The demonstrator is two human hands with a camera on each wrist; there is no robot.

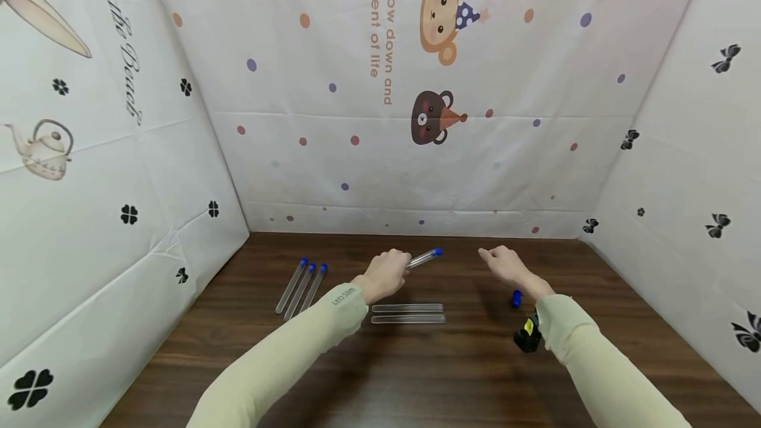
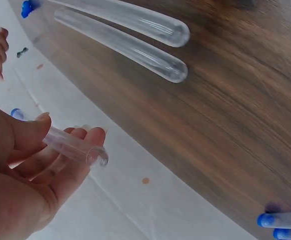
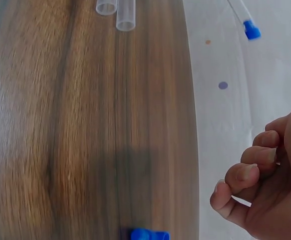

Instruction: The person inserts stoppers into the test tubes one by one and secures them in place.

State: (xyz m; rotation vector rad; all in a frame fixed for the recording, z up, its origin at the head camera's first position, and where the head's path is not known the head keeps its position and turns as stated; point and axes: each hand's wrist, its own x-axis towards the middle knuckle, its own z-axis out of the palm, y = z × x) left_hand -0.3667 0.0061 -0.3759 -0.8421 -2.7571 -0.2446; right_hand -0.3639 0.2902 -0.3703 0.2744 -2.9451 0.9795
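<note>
While pinching a transparent, blue-capped cylindrical tube [image 1: 423, 258] in the left hand [image 1: 385, 275] above the brown wood-grain worktop [image 1: 428, 375], beyond two uncapped clear tubes [image 1: 407, 319], holds the right hand [image 1: 508, 265] apart with loosely curled fingers.

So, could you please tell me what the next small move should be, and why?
I'd probably lay the held tube beside the three capped tubes: its blue cap already appears to be on, the left hand has it alone, and the right hand is apart from it.
</note>
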